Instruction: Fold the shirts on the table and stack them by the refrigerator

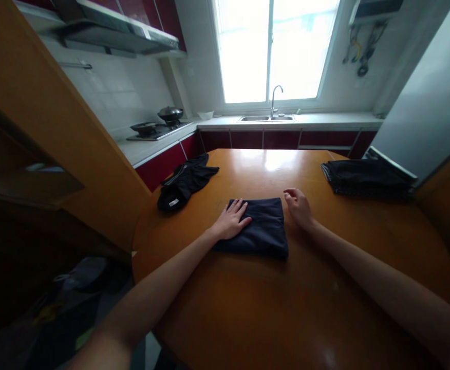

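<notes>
A dark navy garment point(265, 226), folded into a flat rectangle, lies on the wooden table point(325, 308) in front of me; its exact kind cannot be made out. My left hand point(232, 221) rests flat on the garment's left part, fingers spread. Just past the garment's right edge, my right hand point(299, 206) is on or slightly above the table, apart from the cloth. Its fingers are loosely bent and hold nothing.
A crumpled black garment point(188, 180) with a white label lies at the table's left edge. Folded dark clothes point(367, 177) are stacked at the right. Behind the table stand a counter with a sink point(267, 118) and a stove point(159, 132) with pans.
</notes>
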{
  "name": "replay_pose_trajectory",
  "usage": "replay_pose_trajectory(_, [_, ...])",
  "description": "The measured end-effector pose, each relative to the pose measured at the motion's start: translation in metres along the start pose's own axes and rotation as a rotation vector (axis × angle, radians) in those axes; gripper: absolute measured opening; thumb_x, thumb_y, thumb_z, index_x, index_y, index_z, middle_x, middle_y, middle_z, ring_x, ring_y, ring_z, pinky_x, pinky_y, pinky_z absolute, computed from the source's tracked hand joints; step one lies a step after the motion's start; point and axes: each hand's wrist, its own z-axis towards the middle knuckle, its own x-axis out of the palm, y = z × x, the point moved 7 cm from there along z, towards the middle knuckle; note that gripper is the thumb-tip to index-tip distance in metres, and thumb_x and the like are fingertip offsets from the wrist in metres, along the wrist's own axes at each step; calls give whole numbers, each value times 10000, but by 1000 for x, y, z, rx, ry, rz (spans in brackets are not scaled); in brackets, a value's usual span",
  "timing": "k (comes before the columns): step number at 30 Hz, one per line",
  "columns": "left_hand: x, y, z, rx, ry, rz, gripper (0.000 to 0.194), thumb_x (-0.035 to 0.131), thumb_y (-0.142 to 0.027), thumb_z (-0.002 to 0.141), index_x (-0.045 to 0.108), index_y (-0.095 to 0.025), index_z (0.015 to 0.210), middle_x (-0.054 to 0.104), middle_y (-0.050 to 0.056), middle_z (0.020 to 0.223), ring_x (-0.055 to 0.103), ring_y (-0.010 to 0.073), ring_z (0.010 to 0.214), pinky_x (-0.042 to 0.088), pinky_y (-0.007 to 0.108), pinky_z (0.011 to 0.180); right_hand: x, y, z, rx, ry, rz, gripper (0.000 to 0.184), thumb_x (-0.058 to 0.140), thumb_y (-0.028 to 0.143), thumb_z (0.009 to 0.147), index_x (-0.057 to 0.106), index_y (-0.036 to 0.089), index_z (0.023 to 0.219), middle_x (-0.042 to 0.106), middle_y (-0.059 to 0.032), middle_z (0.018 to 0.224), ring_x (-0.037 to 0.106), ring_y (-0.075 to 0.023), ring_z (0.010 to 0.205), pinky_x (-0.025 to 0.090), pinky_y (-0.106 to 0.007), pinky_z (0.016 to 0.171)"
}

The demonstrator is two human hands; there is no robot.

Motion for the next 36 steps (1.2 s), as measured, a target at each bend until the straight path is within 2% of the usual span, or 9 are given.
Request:
replay_pose_trajectory(3, [0, -2, -1, 7, -10, 13, 683, 517, -571, 935, 432, -215, 1512, 221, 117, 1647, 89, 300, 1543, -8, 479, 1219, -8, 44, -57, -327, 222, 44, 436, 471, 380, 945, 573, 216, 1335, 593, -134, 1337, 524, -269, 1268, 385, -436, 1099])
replay_pose_trajectory(5, [-1, -4, -1, -1, -22, 14, 672, 538, -567, 928, 445, -233, 1504, 232, 108, 1645, 81, 318, 1541, -18, 507, 1214, -6, 62, -94, -464, 432, -27, 611, 578, 338, 882, 450, 275, 1476, 452, -112, 1512, 379, -296, 1413, 306, -481, 1166])
replay_pose_trajectory(7, [-1, -4, -1, -15, -28, 20, 661, 555, -564, 922, 452, -255, 1498, 241, 96, 1645, 58, 337, 1540, -52, 543, 1201, -4, 71, -117, -543, 543, -96, 794, 618, 240, 793, 356, 289, 1541, 345, -92, 1595, 257, -320, 1482, 233, -536, 1197])
replay_pose_trajectory(13, [-1, -7, -3, -37, -1, 98, 668, 501, -584, 946, 401, -278, 1531, 217, 83, 1655, 6, 380, 1534, -61, 619, 1174, 11, 74, -117, -593, 603, -187, 1054, 474, 52, 583, 240, 222, 1597, 310, -82, 1625, 162, -276, 1528, 151, -570, 1220])
replay_pose_trajectory(20, [3, -7, -3, -56, 73, 325, 719, 349, -631, 985, 247, -261, 1594, 133, 66, 1674, -12, 366, 1536, 40, 651, 1176, 7, 68, -127, -661, 751, -367, 901, 442, 32, 722, 278, 219, 1588, 245, -47, 1648, 108, -230, 1538, 66, -537, 1246])
replay_pose_trajectory(25, [-2, -13, -7, -36, 68, 408, 691, 339, -622, 995, 279, -269, 1585, 170, 74, 1666, 48, 409, 1525, 80, 690, 1158, 2, 72, -127, -627, 728, -339, 760, 582, 306, 888, 292, 214, 1584, 213, -89, 1650, 153, -280, 1530, 95, -538, 1245])
replay_pose_trajectory(28, [-5, -35, -18, 55, 33, 460, 651, 362, -588, 1005, 357, -244, 1557, 261, 100, 1639, 98, 418, 1519, 16, 709, 1151, 3, 74, -127, -586, 729, -261, 701, 569, 465, 941, 339, 246, 1566, 239, -88, 1641, 181, -287, 1523, 101, -549, 1242])
replay_pose_trajectory(32, [10, -77, -41, 333, 79, 400, 651, 321, -562, 1034, 268, -224, 1587, 252, 91, 1642, 145, 284, 1535, 93, 541, 1223, 3, 67, -109, -460, 587, -71, 488, 355, 386, 1048, 416, 301, 1525, 364, -41, 1598, 255, -236, 1505, 171, -543, 1235])
replay_pose_trajectory(36, [30, -90, -53, 431, 186, 357, 722, 369, -621, 1004, 187, -270, 1607, 142, 90, 1666, 86, 306, 1540, 117, 541, 1220, 16, 49, -75, -349, 413, -49, 486, 340, 373, 1043, 470, 262, 1498, 348, -58, 1607, 234, -241, 1512, 215, -531, 1225])
